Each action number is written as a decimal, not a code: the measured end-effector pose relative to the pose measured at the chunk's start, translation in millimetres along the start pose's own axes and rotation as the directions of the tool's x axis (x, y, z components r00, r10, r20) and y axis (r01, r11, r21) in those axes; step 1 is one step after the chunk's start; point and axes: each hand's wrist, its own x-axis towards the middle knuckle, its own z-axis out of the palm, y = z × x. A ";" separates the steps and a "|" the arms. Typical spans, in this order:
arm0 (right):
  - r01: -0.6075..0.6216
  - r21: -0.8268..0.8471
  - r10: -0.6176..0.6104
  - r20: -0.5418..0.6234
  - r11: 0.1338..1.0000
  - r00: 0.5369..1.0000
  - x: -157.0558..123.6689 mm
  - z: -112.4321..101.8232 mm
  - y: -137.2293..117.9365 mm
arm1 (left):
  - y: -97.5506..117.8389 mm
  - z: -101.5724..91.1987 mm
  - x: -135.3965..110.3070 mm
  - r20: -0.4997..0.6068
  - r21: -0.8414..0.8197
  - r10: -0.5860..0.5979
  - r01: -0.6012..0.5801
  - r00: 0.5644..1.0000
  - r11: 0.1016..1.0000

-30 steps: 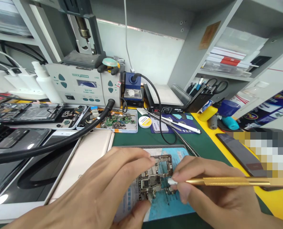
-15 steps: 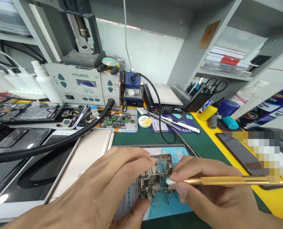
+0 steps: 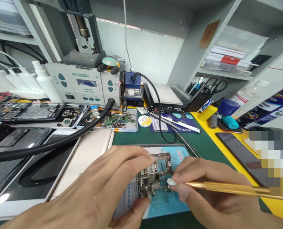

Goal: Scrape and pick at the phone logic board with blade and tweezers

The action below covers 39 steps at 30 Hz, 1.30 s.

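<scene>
A phone circuit board (image 3: 149, 178) lies on a blue and white printed sheet (image 3: 170, 203). My left hand (image 3: 103, 181) closes round its left part, fingertips at the far edge and thumb at the near edge. At the board's right side, my right hand (image 3: 208, 181) pinches a small whitish, shiny bit (image 3: 171, 182) between thumb and fingertips. Across that hand runs a slim gold tool with a knurled handle (image 3: 227, 187), its tapered end toward the pinched bit. Whether the bit is part of the tool, I cannot tell.
Behind stand a hot air station (image 3: 84, 82) and a soldering unit (image 3: 131, 86). A tray of green boards (image 3: 118, 121), a round tin (image 3: 144, 121) and tweezers (image 3: 170, 121) lie beyond the sheet. A black hose (image 3: 84, 135) crosses the left. A dark phone (image 3: 239, 156) lies right.
The rear end of the gold tool has swung down toward me. My right hand's pinched fingertips have shifted slightly. My left hand and the board stay nearly in place.
</scene>
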 end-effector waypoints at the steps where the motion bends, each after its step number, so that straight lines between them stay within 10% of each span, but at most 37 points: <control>1: 0.008 -0.016 -0.008 -0.009 1.000 1.000 1.4 1.0 -1.4 | 0.0 0.2 0.5 0.000 0.000 0.000 0.000 1.000 1.000; 39: 0.127 0.002 -0.127 0.076 0.992 0.989 -9.7 -5.3 1.7 | -2.8 2.2 0.6 0.004 -0.008 0.018 -0.018 1.000 1.000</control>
